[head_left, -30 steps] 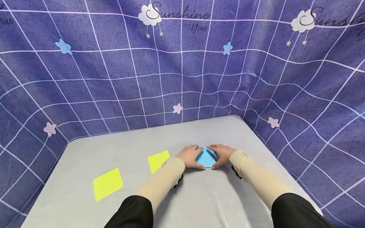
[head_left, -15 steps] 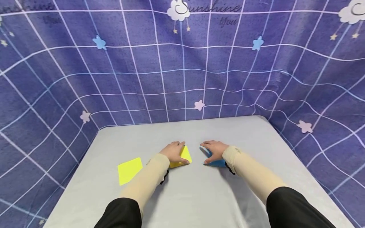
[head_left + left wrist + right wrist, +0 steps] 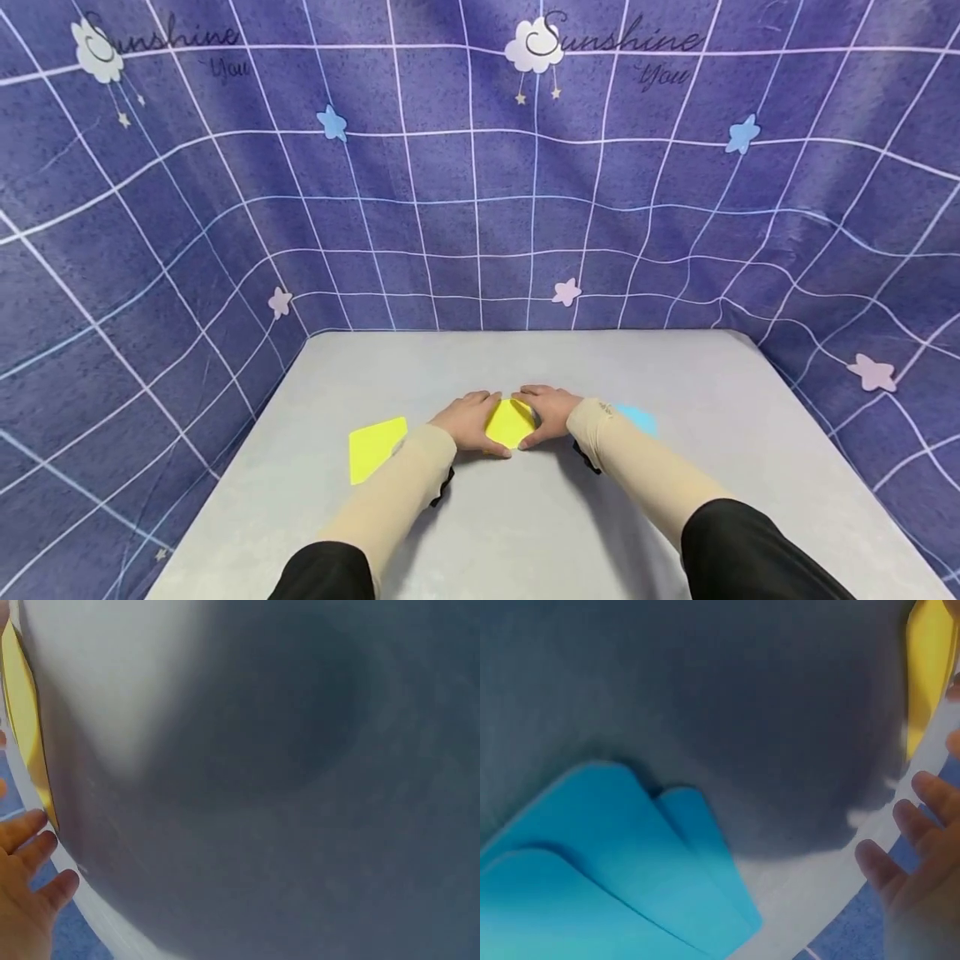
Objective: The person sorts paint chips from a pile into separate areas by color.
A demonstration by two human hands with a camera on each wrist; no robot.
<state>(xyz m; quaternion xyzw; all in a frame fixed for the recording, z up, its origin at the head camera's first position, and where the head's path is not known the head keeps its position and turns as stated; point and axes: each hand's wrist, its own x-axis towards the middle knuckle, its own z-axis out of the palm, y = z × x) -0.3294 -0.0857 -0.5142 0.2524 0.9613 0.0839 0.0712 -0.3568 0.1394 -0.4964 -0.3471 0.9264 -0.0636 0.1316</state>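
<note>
Between my two hands a yellow card [image 3: 510, 423] sits near the middle of the table. The left hand [image 3: 471, 423] holds its left side, thumb at the near edge and fingers at the far edge. On the opposite side, the right hand [image 3: 551, 410] grips it the same way. The yellow card [image 3: 26, 720] looks bowed at the left rim of the left wrist view, beside spread fingers [image 3: 34, 851]. In the right wrist view the yellow card [image 3: 928, 675] shows at the upper right. Whether it is one card or a pile cannot be told.
Several overlapping blue cards [image 3: 607, 840] lie under the right forearm; a blue piece [image 3: 639, 418] shows past the sleeve. Another yellow card [image 3: 373, 448] lies left of the left forearm. The pale table [image 3: 480, 358] ends at a purple grid curtain [image 3: 450, 167].
Both hands left the blue cards and shifted left to the yellow card. The left hand reached it first, then the right hand joined. The head view has turned left.
</note>
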